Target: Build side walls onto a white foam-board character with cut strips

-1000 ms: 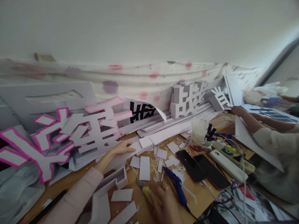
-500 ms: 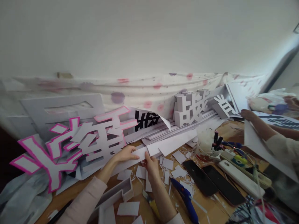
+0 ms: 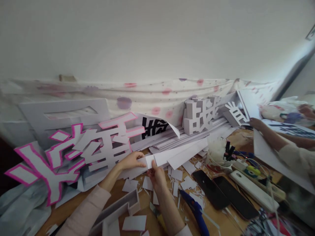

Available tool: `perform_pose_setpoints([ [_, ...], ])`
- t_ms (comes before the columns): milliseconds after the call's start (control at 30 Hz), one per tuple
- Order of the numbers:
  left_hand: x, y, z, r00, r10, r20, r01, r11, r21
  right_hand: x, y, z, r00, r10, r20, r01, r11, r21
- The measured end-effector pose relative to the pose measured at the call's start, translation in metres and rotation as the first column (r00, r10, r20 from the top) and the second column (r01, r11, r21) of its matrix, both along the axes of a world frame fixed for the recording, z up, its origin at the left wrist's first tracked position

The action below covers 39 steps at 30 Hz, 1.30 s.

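A small white board piece is between my two hands, in front of the stacked white strips. My right hand pinches its right side, with the thumb on its face. My left hand comes in from the left, its fingers curled at the piece's left edge. Just right of the piece lie long white board strips. A large white cut-out character with pink edges leans to the left of my hands. Beneath my wrists are a white box-shaped board form and a partly hidden yellow-handled cutter.
A blue glue gun, two dark phones and a white power strip lie to the right among white scraps. White raised characters stand behind. At far right, another person's arm reaches over a white sheet.
My right hand has risen slightly, and the small board piece shows more plainly between my hands. The other person's hand has shifted a little left in the picture.
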State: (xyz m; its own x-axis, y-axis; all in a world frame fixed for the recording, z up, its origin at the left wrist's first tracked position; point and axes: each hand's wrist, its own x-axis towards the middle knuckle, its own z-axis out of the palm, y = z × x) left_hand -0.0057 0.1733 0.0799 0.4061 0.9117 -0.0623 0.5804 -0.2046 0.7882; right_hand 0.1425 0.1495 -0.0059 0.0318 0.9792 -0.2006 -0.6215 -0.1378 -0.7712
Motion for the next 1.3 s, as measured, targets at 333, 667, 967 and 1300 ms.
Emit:
perform_pose_setpoints([
  [333, -0.002, -0.033, 0.019, 0.967, 0.254, -0.030, -0.246, 0.957, 0.156, -0.006, 0.008, 0.003, 0.994, -0.015, -0.104, -0.004, 0.983, -0.185],
  [667, -0.043, -0.107, 0.090, 0.933, 0.347, 0.096, -0.358, 0.924, 0.137, -0.006, -0.016, 0.023, 0.973, 0.219, -0.071, -0.229, 0.951, -0.206],
  [967, 0.000, -0.177, 0.069, 0.831, 0.482, 0.278, -0.501, 0.865, -0.003, 0.023, -0.128, 0.075, 0.860, 0.404, 0.312, -0.494, 0.811, 0.313],
  [1300, 0.046, -0.320, -0.092, 0.592, 0.757, 0.276, -0.682, 0.653, -0.329, 0.098, -0.181, 0.012, 0.365, -0.017, 0.931, -0.584, 0.775, 0.243],
])
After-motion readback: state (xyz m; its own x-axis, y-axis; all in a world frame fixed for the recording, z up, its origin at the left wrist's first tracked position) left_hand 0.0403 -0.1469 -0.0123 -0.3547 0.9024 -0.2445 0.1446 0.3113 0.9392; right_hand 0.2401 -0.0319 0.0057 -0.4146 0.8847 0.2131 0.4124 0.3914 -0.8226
